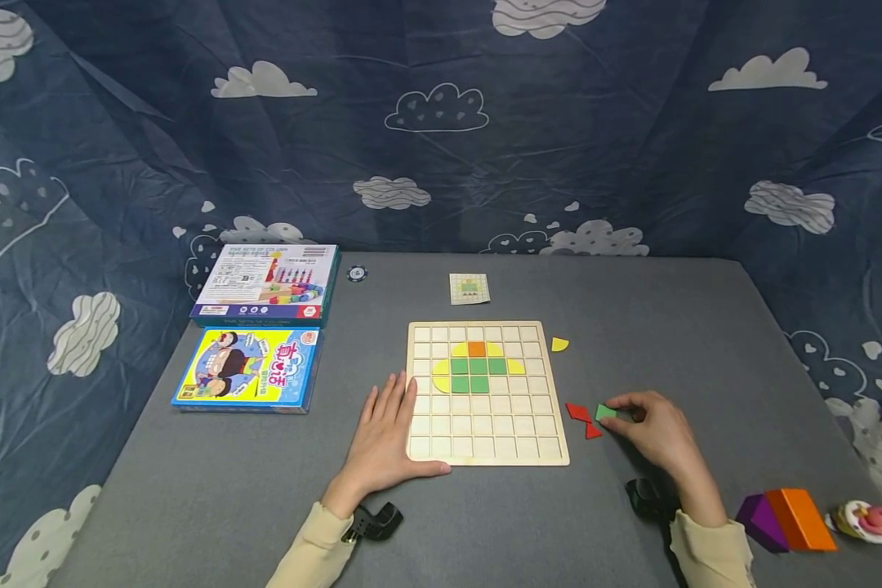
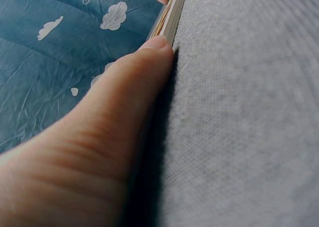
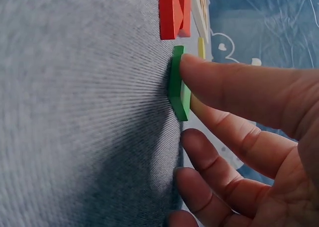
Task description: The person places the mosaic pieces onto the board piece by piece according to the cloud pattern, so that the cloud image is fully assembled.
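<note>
My left hand (image 1: 382, 433) rests at the lower left corner of a wooden grid board (image 1: 514, 461), fingers straight against its left edge, thumb along its front edge. Several green square tiles (image 1: 478, 366), an orange square tile (image 1: 476, 349) and several yellow rounded pieces (image 1: 442, 376) lie in the grid. To the right of the board, my right hand (image 1: 654, 429) pinches a green tile (image 3: 176, 82) between thumb and index finger, low at the table. Beside that tile lie a red four-sided tile (image 1: 577, 412) and a red triangle tile (image 1: 592, 430).
A yellow quarter-round piece (image 1: 559, 345) lies right of the board. Behind the board is a small pattern card (image 1: 469, 289). Two boxes, one white (image 1: 265, 282) and one yellow-blue (image 1: 246, 367), stand left, near a chip (image 1: 356, 273). Purple-orange blocks (image 1: 801, 520) and a figurine (image 1: 870, 521) stand front right.
</note>
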The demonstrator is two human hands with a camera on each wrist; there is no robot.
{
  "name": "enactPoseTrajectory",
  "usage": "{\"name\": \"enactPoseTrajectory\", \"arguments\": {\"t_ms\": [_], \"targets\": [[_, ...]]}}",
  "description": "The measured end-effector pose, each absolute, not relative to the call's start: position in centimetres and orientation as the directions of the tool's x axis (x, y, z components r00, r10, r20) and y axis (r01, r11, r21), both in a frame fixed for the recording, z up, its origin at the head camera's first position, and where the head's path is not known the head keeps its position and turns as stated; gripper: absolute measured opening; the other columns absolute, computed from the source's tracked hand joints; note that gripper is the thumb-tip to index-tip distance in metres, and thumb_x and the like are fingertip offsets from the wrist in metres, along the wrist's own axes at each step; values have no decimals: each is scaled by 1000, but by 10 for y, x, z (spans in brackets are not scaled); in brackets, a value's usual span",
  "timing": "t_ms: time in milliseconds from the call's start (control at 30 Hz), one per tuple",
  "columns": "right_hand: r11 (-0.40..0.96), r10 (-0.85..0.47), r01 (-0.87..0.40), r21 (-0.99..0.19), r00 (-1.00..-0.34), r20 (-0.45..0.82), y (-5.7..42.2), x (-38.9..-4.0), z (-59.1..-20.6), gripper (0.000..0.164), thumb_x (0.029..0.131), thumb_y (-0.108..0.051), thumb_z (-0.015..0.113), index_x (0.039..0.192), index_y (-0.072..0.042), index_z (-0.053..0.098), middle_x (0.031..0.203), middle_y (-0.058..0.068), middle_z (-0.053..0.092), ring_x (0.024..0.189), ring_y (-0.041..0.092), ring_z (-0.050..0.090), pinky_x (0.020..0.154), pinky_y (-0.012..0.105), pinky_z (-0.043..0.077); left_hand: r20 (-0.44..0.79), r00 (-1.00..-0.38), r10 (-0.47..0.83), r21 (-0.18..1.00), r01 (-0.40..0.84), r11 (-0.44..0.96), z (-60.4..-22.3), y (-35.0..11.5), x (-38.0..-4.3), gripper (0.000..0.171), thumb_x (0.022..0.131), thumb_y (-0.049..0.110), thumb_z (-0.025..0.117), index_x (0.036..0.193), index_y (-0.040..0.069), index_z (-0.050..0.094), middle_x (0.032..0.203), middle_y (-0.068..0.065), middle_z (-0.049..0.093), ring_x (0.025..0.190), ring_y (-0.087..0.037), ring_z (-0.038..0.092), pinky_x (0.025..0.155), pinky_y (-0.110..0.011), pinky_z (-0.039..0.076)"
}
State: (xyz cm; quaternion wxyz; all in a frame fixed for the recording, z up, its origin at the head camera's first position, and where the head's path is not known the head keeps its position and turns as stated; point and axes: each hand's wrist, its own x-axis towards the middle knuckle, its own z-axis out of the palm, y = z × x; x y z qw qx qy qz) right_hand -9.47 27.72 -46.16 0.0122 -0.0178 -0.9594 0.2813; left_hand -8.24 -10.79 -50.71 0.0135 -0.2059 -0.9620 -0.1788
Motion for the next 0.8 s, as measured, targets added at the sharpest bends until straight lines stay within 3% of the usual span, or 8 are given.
{"name": "enactPoseTrajectory", "arguments": {"t_ms": [333, 600, 800], "targets": [[841, 21, -13, -541, -998, 56, 276, -96, -464, 23, 72, -9, 81, 90, 1, 70, 82, 10, 58, 71, 22, 48, 59, 34, 35, 95, -917, 387, 334, 396, 856, -507, -108, -83, 127, 65, 83, 56, 152, 3, 10, 157, -16, 6, 143, -26, -2, 113, -43, -3], [801, 35, 43, -597, -999, -25, 274, -95, -463, 23, 76, -5, 77, 92, -2, 60, 78, 6, 60, 64, 18, 48, 55, 31, 35, 103, -915, 390, 343, 401, 849, -507, -108, -82, 126, 65, 84, 54, 152, 3, 11, 157, -16, 7, 143, -26, -1, 113, -43, -2], [791, 18, 6, -611, -1000, 14, 274, -95, -465, 20, 77, -3, 76, 90, -2, 60, 74, 4, 60, 61, 17, 50, 52, 29, 38, 115, -914, 389, 345, 404, 847, -507, -108, -82, 127, 64, 82, 59, 151, 2, 12, 156, -18, 9, 143, -28, 2, 113, -44, 0]]}}
